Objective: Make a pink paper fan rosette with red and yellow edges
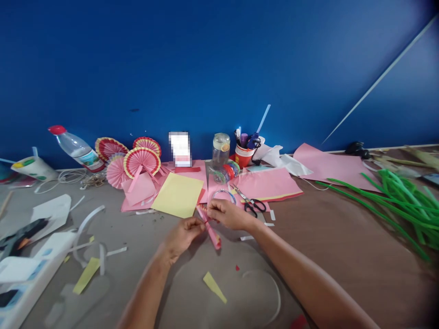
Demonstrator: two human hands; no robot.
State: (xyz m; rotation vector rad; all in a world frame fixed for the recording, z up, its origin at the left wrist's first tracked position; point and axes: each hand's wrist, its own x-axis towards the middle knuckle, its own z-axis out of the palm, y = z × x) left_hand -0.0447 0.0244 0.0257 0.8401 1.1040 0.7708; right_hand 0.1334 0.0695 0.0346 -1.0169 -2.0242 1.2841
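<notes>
Between my two hands is a narrow bundle of folded pink paper (213, 235), slanting down to the right, with a darker band near its middle. My left hand (185, 233) is closed in a pinch at the bundle's left side. My right hand (224, 214) has its fingers curled together at the upper right of the bundle. Whether a thin tie runs between the fingers is too small to tell. Just beyond lies a yellow paper sheet (178, 194). Scissors with black handles (254, 208) lie beyond my right hand, beside a silvery ring of wire or tape (222, 191).
Pleated pink paper fans (142, 162) stand at the back left by a tilted bottle (80, 153). A phone (180, 150), a clear jar (220, 151) and a red cup (243, 156) line the blue wall. Green stems (401, 201) lie right, a power strip (44, 265) left.
</notes>
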